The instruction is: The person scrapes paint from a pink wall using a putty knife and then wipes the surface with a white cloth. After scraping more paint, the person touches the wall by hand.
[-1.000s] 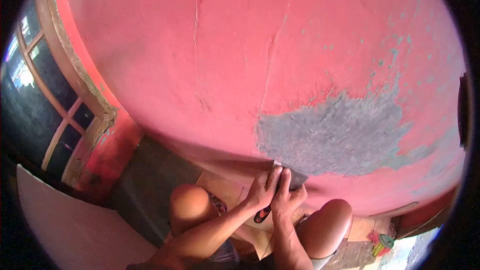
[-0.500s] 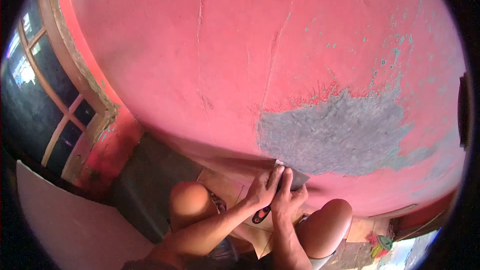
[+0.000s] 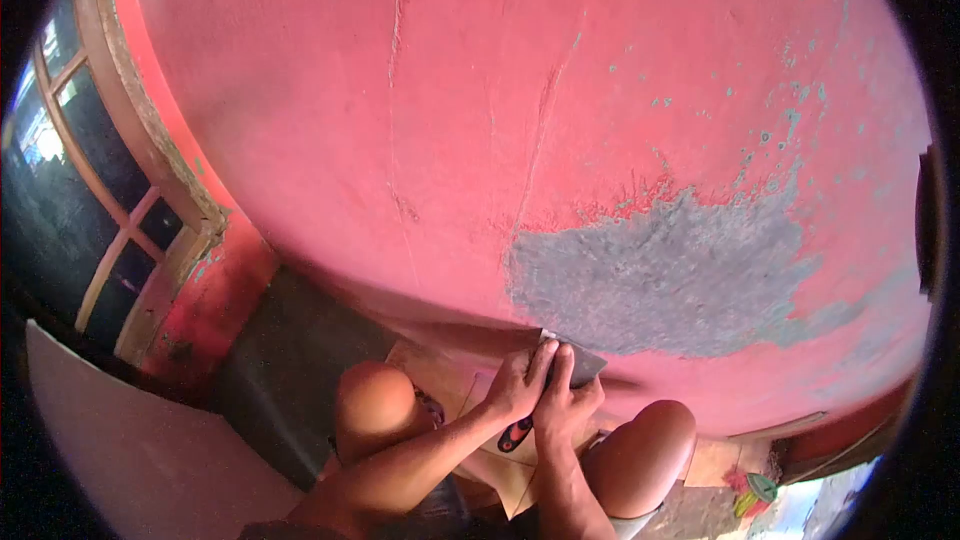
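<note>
A wide-bladed scraper (image 3: pixel 583 363) with a black and red handle is pressed against the lower part of the pink wall (image 3: pixel 330 120). My left hand (image 3: pixel 519 383) is closed on it from the left, its fingers stretched toward the blade. Beside it, my right hand (image 3: pixel 567 402) also grips the scraper, with a finger laid along the blade and the handle end sticking out below. Just above the blade is a rough grey patch (image 3: pixel 660 280) with ragged edges, where the pink paint is gone. My palms and part of the handle are hidden.
My bent knees (image 3: pixel 375 402) flank my arms, above a tiled floor (image 3: pixel 712 462). A dark mat-like surface (image 3: pixel 290 360) lies to the left, below a wood-framed window (image 3: pixel 115 210). A pale panel (image 3: pixel 140 430) stands lower left. Colourful small items (image 3: pixel 757 492) lie lower right.
Both hands and the scraper have shifted slightly left and down in the view, much as the whole scene has. The grip looks the same.
</note>
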`<state>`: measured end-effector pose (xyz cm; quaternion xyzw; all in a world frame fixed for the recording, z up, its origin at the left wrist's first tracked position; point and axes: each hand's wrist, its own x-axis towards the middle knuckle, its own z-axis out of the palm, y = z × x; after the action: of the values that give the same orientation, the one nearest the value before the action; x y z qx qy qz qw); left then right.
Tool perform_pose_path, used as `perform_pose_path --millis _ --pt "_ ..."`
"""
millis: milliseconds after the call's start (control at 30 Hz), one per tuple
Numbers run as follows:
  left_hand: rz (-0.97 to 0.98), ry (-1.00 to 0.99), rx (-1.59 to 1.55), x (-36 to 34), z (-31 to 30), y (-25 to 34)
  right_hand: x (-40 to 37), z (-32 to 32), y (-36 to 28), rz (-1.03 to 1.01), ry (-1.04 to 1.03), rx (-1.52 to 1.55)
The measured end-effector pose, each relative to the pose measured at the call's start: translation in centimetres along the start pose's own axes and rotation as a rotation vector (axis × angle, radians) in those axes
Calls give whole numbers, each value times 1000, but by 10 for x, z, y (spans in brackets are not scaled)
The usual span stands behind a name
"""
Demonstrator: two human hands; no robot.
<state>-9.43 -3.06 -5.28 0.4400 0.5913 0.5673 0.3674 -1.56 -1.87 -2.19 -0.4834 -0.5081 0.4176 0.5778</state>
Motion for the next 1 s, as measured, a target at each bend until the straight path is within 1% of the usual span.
perform_pose_path --millis 33,67,167,200,233,300,333,367,433,500,533,633,667,767,800,833,900,933,1000 --pt "-47 -27 0 0 -3 5 -1 1 -3 13 -4 25" --pt "74 59 -62 -1 3 13 0 3 -10 21 28 124" --pt "-29 -25 -13 1 2 1 3 -2 4 27 12 57" --pt "-29 19 7 -2 4 1 0 -1 7 36 28 23" --pt "-61 5 -3 -2 4 3 -3 -1 7 61 29 -41" --pt "-130 -25 -7 -3 2 5 -1 -1 3 62 23 34" --pt "48 20 -45 -1 5 8 1 0 -2 57 16 92" --pt "27 21 -46 -1 6 11 3 0 -11 57 9 143" --pt "-102 -49 -36 2 5 0 1 -6 -5 78 -6 23" --pt "-107 -30 -33 -2 6 -7 2 -5 8 18 0 -72" --pt "-102 -21 -25 -3 5 -7 0 -5 10 25 -2 -88" --pt "140 91 -24 -1 10 5 2 -2 0 25 19 89" --pt "34 19 -17 0 6 9 4 -2 -7 68 32 141" --pt "29 0 -40 2 5 -3 3 -3 8 31 28 34" --pt "-27 46 -7 1 8 -6 2 -3 11 49 15 -21" --pt "-21 54 -21 1 10 -7 0 -1 8 30 35 -3" --pt "-18 61 -28 -2 7 -3 2 -1 2 34 12 47" --pt "47 65 25 1 4 4 3 1 -3 35 10 44" --pt "25 45 -22 6 3 2 6 0 -15 47 10 18"
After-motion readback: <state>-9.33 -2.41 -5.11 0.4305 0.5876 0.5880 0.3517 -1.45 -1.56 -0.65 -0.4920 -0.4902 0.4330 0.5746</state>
